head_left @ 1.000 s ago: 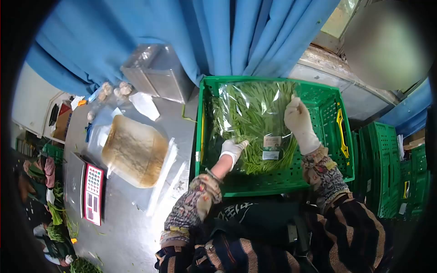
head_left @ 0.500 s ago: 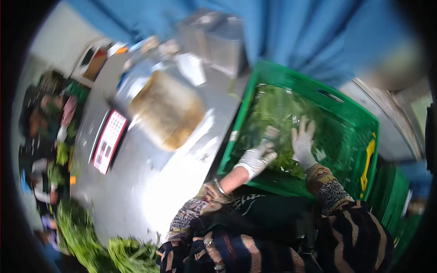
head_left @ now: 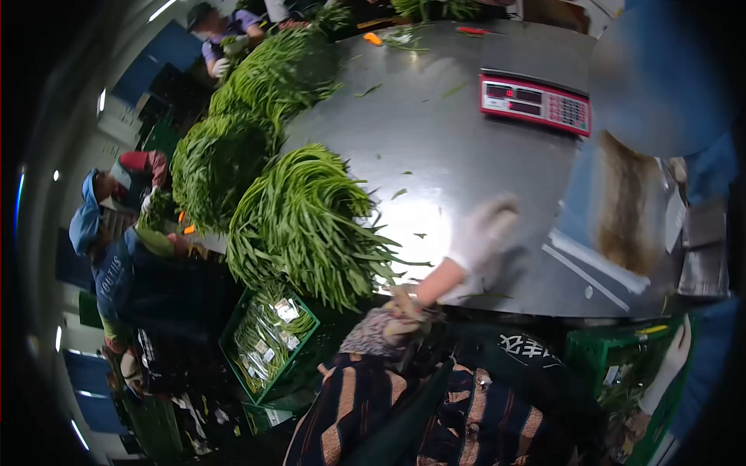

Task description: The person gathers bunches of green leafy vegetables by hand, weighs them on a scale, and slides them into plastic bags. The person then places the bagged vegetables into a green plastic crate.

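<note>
Left hand (head_left: 483,233) over the worktop (head_left: 420,147), right hand (head_left: 678,353) at the green crate (head_left: 583,349)

Our left hand is a blur beside the leafy greens (head_left: 307,225), which lie heaped on the metal. Its fingers look partly spread, but we cannot tell how far or whether they have hold of anything. Our right hand is at the crate's far side, fingers nearly straight; whether they grip the rim we cannot tell. The bagged greens (head_left: 612,375) sit inside that crate, a pale label just showing.

To move well here, we judge it best to slow the left hand near the loose stems, keep our cuff off the leaves, and press lightly, as tender leaves probably bruise. At the crate, a flat, relaxed right hand should spare the film from snagging. We also mind the scale (head_left: 535,105) across the worktop
</note>
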A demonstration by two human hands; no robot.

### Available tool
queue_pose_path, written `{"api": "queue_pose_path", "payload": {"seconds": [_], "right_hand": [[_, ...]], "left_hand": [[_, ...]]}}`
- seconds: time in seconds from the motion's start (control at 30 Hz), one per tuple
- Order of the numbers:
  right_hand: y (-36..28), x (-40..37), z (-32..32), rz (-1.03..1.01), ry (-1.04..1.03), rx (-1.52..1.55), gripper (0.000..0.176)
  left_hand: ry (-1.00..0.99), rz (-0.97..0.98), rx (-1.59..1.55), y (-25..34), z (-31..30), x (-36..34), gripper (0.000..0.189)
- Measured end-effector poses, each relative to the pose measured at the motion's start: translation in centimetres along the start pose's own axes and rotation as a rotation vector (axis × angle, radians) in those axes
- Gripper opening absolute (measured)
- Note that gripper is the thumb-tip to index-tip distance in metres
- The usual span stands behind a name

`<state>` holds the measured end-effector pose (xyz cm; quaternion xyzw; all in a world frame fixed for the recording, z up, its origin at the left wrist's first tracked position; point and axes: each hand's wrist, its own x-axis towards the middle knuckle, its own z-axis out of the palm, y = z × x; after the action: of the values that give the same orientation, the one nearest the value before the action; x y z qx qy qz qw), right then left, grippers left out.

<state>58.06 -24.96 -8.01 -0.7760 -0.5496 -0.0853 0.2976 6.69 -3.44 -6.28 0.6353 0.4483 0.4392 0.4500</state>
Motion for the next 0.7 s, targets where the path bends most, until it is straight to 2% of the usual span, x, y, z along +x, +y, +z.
{"api": "queue_pose_path", "payload": {"seconds": [0.03,0.07,0.1,0.13,0.17,0.2,0.23,0.27,0.3,0.33,0.37,0.4,0.47,0.53,0.63,0.7], "right_hand": [[-3.9,2.6,2.3,0.154,-0.166,0.253,0.031],[-9.7,4.1,4.8,0.178,-0.216,0.330,0.031],[-16.9,5.2,6.3,0.156,-0.334,0.425,0.031],[-20.1,5.6,9.4,0.130,-0.386,0.382,0.029],[-25.5,5.6,10.7,0.118,-0.389,0.342,0.028],[-25.1,5.4,14.9,0.039,-0.339,0.407,0.030],[-25.2,5.6,18.5,0.014,-0.285,0.261,0.034],[-26.5,5.7,20.6,-0.035,-0.223,0.244,0.037],[-27.5,5.9,21.9,-0.069,-0.167,0.128,0.041],[-28.7,6.2,23.3,-0.080,-0.127,-0.042,0.046],[-29.5,6.8,24.2,-0.069,-0.107,-0.200,0.051],[-30.2,7.5,24.7,-0.046,-0.097,-0.313,0.056],[-31.4,9.1,24.2,0.016,-0.122,-0.367,0.053],[-32.6,9.9,25.6,-0.026,-0.113,-0.325,0.048],[-36.5,9.7,26.2,-0.069,-0.256,0.172,0.041],[-41.6,8.4,26.1,0.029,-0.689,0.565,0.038]], "left_hand": [[0.143,-0.080,-0.001,0.9,-4.5,-0.2,0.029],[0.304,0.005,0.047,-2.6,-8.8,0.1,0.029],[0.420,0.015,0.171,-2.2,-13.0,-0.4,0.030],[0.516,-0.060,0.271,-0.4,-16.5,-1.2,0.034],[0.589,-0.033,0.271,-0.8,-20.0,-2.0,0.034],[0.685,-0.066,0.186,-1.3,-22.9,-2.9,0.033],[0.754,-0.074,0.277,-1.1,-25.5,-4.0,0.032],[0.753,-0.130,0.525,-0.3,-27.6,-5.1,0.031],[0.794,-0.153,0.517,-0.7,-29.2,-5.9,0.028],[0.806,-0.218,0.463,-0.8,-30.2,-6.4,0.028],[0.852,-0.224,0.296,-3.4,-32.2,-7.2,0.029],[0.836,-0.250,0.267,-4.8,-33.4,-7.8,0.031],[0.893,-0.205,0.113,-7.6,-35.0,-8.5,0.033],[0.861,-0.206,0.168,-8.5,-35.3,-8.4,0.032],[0.872,-0.237,0.416,-6.7,-33.6,-6.6,0.030],[0.875,-0.202,0.408,-5.7,-33.0,-5.6,0.031]]}}
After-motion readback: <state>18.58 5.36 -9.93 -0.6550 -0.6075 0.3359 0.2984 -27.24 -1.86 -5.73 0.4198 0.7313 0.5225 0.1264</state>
